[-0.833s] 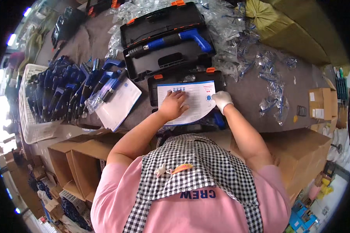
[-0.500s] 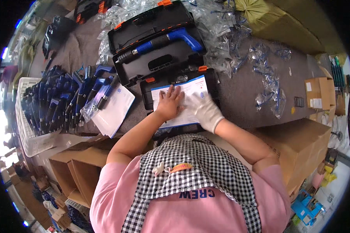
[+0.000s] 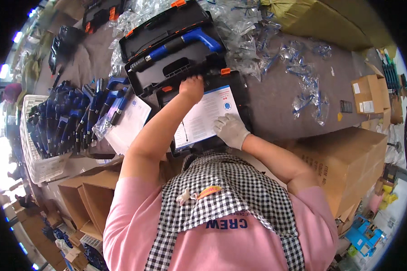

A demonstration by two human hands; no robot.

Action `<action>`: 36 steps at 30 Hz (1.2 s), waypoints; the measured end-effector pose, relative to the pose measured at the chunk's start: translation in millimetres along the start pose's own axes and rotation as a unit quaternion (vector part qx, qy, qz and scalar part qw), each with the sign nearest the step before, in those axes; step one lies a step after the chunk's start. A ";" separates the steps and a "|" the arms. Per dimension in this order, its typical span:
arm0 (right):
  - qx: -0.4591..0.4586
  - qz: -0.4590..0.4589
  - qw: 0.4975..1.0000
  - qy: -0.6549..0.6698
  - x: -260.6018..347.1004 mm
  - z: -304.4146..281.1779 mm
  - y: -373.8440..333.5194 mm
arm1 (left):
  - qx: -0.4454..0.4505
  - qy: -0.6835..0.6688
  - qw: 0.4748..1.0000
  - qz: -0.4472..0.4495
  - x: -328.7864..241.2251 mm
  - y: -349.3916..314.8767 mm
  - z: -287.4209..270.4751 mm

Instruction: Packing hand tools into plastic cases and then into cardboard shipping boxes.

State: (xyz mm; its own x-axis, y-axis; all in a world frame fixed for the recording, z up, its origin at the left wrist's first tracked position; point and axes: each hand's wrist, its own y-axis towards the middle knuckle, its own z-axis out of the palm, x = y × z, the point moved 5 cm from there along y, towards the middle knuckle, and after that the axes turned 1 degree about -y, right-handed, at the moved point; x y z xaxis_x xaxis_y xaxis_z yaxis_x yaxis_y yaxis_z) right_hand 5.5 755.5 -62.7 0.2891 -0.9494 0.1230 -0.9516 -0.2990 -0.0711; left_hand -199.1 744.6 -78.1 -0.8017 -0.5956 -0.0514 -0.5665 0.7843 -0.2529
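Observation:
A black plastic case (image 3: 241, 92) with orange latches lies open in front of me, a printed sheet (image 3: 199, 119) spread inside it. My bare left hand (image 3: 192, 89) is at the far edge of this case, between the two latches, its fingers bent over the rim; their tips are hidden. My right hand (image 3: 230, 130), in a pale glove, rests open with fingers outstretched on the sheet's right edge. Just beyond, a second open black case (image 3: 144, 83) holds a blue and black tool (image 3: 176, 45) with an angled handle.
On the left, a white basket (image 3: 47, 169) is heaped with blue and black tools (image 3: 63, 117). Beside it lies a stack of printed sheets (image 3: 131, 122). Clear plastic bags (image 3: 239, 38) and bagged blue pieces (image 3: 309, 90) cover the far and right table. Cardboard boxes (image 3: 343, 162) stand near my right arm.
My left hand has moved away from me, off the sheet to the case's far edge. My right hand has shifted slightly nearer, and the sheet's printing is more exposed.

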 end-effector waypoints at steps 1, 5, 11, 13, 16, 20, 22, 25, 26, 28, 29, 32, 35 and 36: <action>-0.007 0.003 1.000 -0.007 1.3 -0.6 -2.5 | 0.037 -0.036 0.998 -0.021 4.3 1.9 0.8; -0.008 0.075 0.997 -0.008 -1.0 8.6 -2.5 | 0.079 -0.044 0.995 -0.030 18.4 0.7 -4.0; -0.041 0.134 0.990 0.015 11.4 19.9 -1.2 | 0.082 -0.022 0.996 -0.002 22.8 -12.9 -21.9; -0.101 0.114 0.988 -0.020 14.6 19.7 -6.0 | 0.030 -0.056 0.997 0.033 21.3 -37.6 -45.9; -0.086 0.117 0.989 -0.024 15.6 24.2 -11.6 | 0.023 -0.096 0.989 0.114 23.0 -76.8 -77.9; -0.008 0.147 0.989 -0.032 12.1 34.8 -11.5 | 0.041 -0.115 0.975 0.184 1.8 -135.2 -80.3; 0.091 0.194 0.976 0.044 8.7 38.9 -10.7 | 0.023 -0.108 0.976 0.185 -15.1 -168.9 -60.3; -0.199 0.206 0.937 0.198 5.0 53.4 -15.7 | 0.032 -0.125 0.981 0.147 -28.8 -212.0 -27.5; -0.184 0.204 0.936 0.221 4.8 50.3 -17.5 | 0.033 -0.125 0.981 0.143 -33.3 -225.3 -14.9; -0.216 0.226 0.915 0.254 4.4 53.0 -21.4 | -0.050 -0.063 0.993 0.082 -36.0 -238.9 -0.3; -0.249 0.246 0.892 0.285 1.7 54.2 -25.3 | -0.039 -0.082 0.995 0.053 -30.3 -240.1 19.6; -0.223 0.254 0.885 0.320 0.8 59.8 -36.8 | -0.045 -0.010 0.999 0.003 -34.4 -244.3 52.7; -0.213 0.250 0.904 0.274 0.1 56.9 -66.1 | -0.032 -0.006 0.999 -0.038 -46.6 -242.1 50.6; -0.113 0.257 0.941 0.190 7.1 37.0 -81.4 | -0.004 -0.003 0.997 -0.077 -46.0 -244.7 46.7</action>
State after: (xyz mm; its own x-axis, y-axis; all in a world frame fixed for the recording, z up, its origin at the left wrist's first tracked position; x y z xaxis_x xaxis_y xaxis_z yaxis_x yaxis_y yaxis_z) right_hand 88.8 769.5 -92.7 -0.2327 -0.8473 0.4773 -0.9658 0.2589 -0.0114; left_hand -14.8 572.0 -59.0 -0.7043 -0.7097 -0.0176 -0.6842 0.6851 -0.2502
